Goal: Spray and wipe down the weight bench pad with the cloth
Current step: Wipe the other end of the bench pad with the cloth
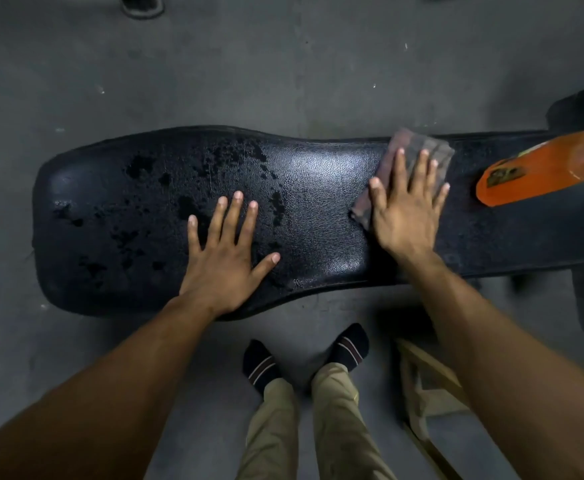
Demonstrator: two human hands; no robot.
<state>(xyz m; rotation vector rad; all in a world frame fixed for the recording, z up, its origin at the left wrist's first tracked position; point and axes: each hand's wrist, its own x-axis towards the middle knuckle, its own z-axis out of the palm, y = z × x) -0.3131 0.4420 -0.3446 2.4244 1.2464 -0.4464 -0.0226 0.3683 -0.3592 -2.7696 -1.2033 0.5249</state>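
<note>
Head view: right hand (404, 216) fingers (422, 168) flat on cloth (418, 150).

Bench pad (318, 209): black, pebbled leather-like grain, w/ a paler glossy sheen seen across the middle; darker wet blotches are scattered over the left half. Cloth (418, 147): dull reddish-brown, crossed by faint grey checks. Bottle (540, 174): bright orange, marked w/ a small dark, yellowish label; a thin yellow-green edge is seen along its upper side. Floor (283, 64): flat grey, flecked w/ a few white specks. Socks (261, 363): black, banded w/ maroon & white stripes. Trousers (342, 427): plain khaki. Wooden frame (425, 382) at lower right: pale tan.
</note>
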